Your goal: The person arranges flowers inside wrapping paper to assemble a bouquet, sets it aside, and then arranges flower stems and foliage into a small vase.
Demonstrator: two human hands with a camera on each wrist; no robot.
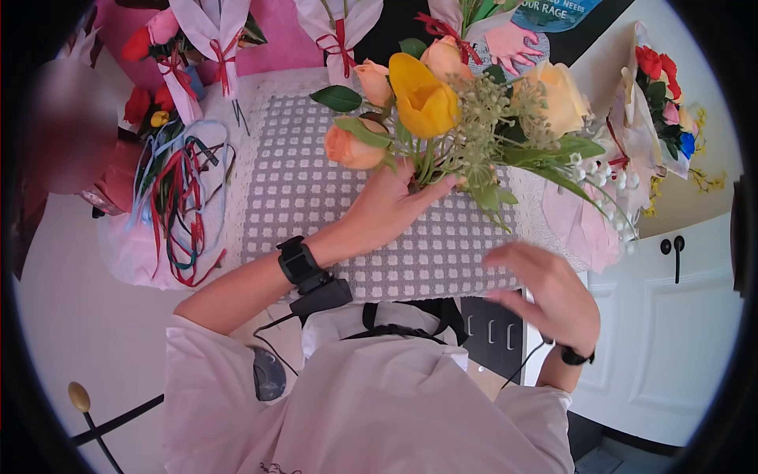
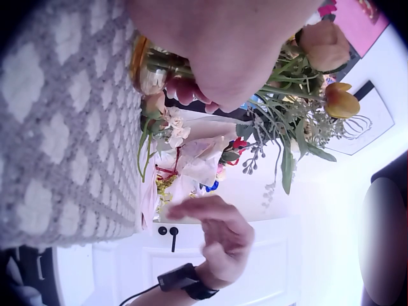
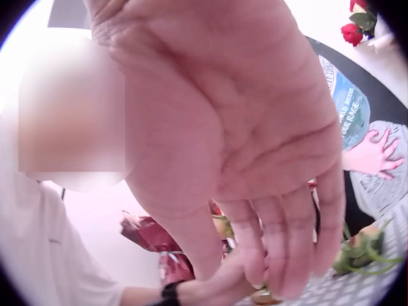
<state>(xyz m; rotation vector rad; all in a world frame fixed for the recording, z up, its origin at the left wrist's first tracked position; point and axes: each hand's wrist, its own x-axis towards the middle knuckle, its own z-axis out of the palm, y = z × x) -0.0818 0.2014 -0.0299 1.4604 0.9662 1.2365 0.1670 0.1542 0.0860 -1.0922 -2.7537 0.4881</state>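
Note:
My left hand (image 1: pixel 383 207) grips the stems of a mixed bouquet of flowers over the checked cloth. The bouquet has a yellow tulip (image 1: pixel 426 99), peach roses (image 1: pixel 355 146), a cream rose (image 1: pixel 553 99) and green sprigs (image 1: pixel 478 130). In the left wrist view, stems stand in an amber glass vase (image 2: pixel 148 70) beside that hand, which partly hides it. My right hand (image 1: pixel 553 296) hovers apart from the bouquet at the front right, fingers loosely bent and holding nothing; its palm fills the right wrist view. A loose peach rose (image 2: pixel 154 105) lies on the cloth past the vase.
A tangle of ribbons (image 1: pixel 185 205) lies at the left of the table. Wrapped bouquets with red bows (image 1: pixel 338 43) line the back. Another wrapped bouquet (image 1: pixel 632 103) is at the right, near pink paper (image 1: pixel 580 221). The checked cloth (image 1: pixel 316 272) covers the middle.

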